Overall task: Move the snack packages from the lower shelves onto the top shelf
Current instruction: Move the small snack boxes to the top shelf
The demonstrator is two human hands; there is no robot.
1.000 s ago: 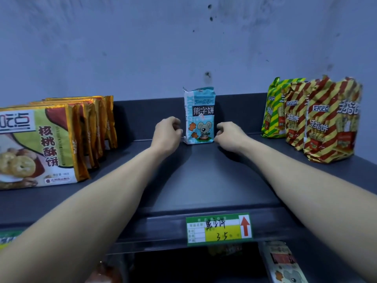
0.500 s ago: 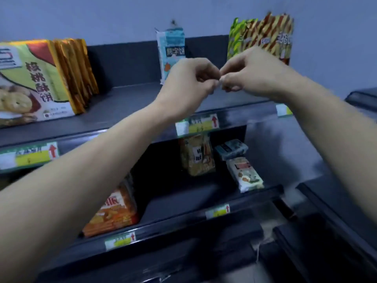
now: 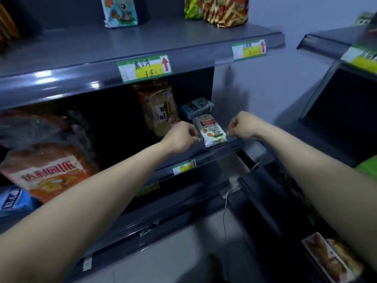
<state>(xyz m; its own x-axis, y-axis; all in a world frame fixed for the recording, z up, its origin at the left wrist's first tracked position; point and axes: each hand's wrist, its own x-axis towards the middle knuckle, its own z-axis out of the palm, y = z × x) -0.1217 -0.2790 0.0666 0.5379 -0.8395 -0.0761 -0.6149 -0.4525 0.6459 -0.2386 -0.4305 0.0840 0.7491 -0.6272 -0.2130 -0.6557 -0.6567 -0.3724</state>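
Observation:
A white snack package (image 3: pixel 212 131) with a cartoon mouse lies flat at the front of the lower shelf (image 3: pixel 234 145). My left hand (image 3: pixel 181 137) has curled fingers at the package's left edge. My right hand (image 3: pixel 242 125) has curled fingers at its right corner. Both hands seem to pinch it, and it still rests on the shelf. Behind it lies a blue-grey package (image 3: pixel 196 108). On the top shelf (image 3: pixel 81 48) stand a blue mouse package (image 3: pixel 120 11) and striped red-and-yellow packages (image 3: pixel 226 9).
A tall brown bag (image 3: pixel 159 108) stands left of the white package. An orange bag (image 3: pixel 51 160) and a blue one (image 3: pixel 14 198) sit at the lower left. Another shelf unit (image 3: pixel 336 43) stands to the right, with a package (image 3: pixel 330 260) low beside it.
Both hands left the blue package on the top shelf, met in mid-air, then dropped to the lower shelf on either side of the white package. My view tilted down.

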